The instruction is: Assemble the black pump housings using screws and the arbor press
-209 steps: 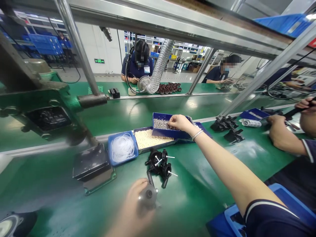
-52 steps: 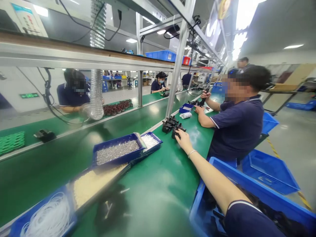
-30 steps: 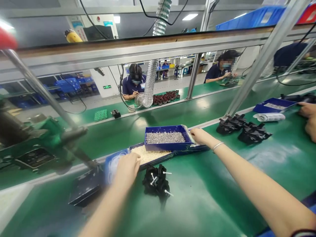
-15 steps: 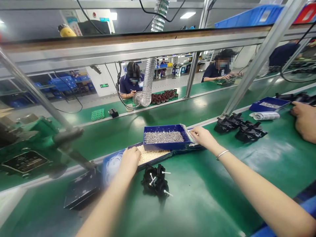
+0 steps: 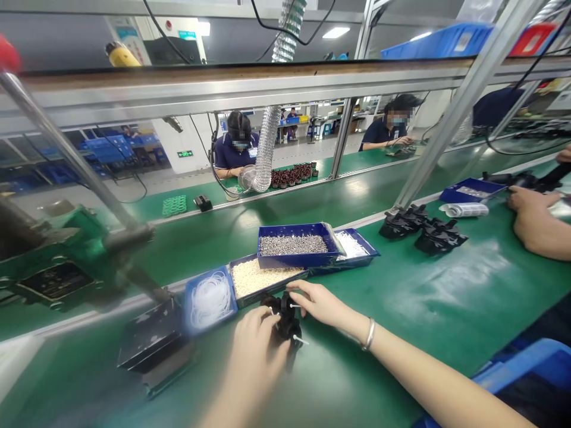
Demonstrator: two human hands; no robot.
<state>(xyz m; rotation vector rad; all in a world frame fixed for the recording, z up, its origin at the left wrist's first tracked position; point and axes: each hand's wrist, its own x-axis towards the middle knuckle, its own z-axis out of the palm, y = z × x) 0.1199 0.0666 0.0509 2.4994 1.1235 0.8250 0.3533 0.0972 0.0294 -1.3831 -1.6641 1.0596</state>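
A cluster of black moulded parts (image 5: 284, 324) with thin white pins sticking out stands on the green bench in front of me. My left hand (image 5: 256, 339) is at the left side of the cluster, slightly blurred, its thumb and fingers apart around the near parts. On the right, my right hand (image 5: 317, 302) reaches to the back part, index finger and thumb apart near a white pin. Whether either hand presses on a part is hard to see. Just behind are a bin of cream-coloured small pieces (image 5: 250, 278) and a blue bin of metal pins (image 5: 292, 245) resting across its neighbours.
A tray of clear rings (image 5: 210, 300) and a dark metal box (image 5: 149, 336) lie left, beside a green machine (image 5: 57, 267). A bin of white pieces (image 5: 352, 245) and more black parts (image 5: 439, 235) stand right. A co-worker's hand (image 5: 533, 208) is far right; others sit opposite.
Both my hands have left the bins and come down toward me to the black cluster. The bin of white pieces and the clear rings show more fully. The view has shifted slightly.
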